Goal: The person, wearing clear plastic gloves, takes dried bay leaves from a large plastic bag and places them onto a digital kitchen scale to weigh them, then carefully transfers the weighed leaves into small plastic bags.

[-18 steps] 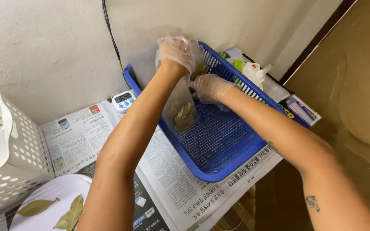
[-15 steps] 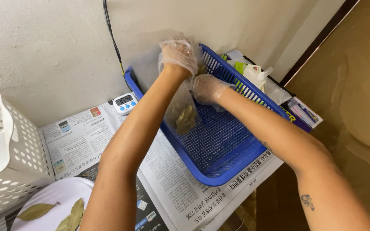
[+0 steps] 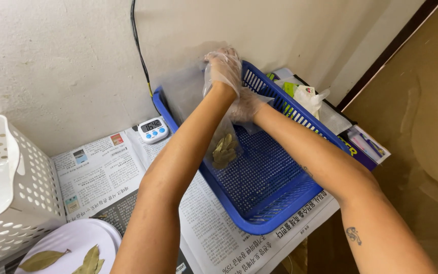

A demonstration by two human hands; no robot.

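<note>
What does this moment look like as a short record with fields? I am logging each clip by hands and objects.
left hand: gloved, raised by the wall, gripping the top of a clear plastic bag
right hand: gloved, also on the bag, lower down
bag contents: dried leaves at the bottom
below the bag: blue basket on newspaper
nearby: white digital timer; white perforated basket; white plate holding loose leaves
behind: black cable on the wall
</note>
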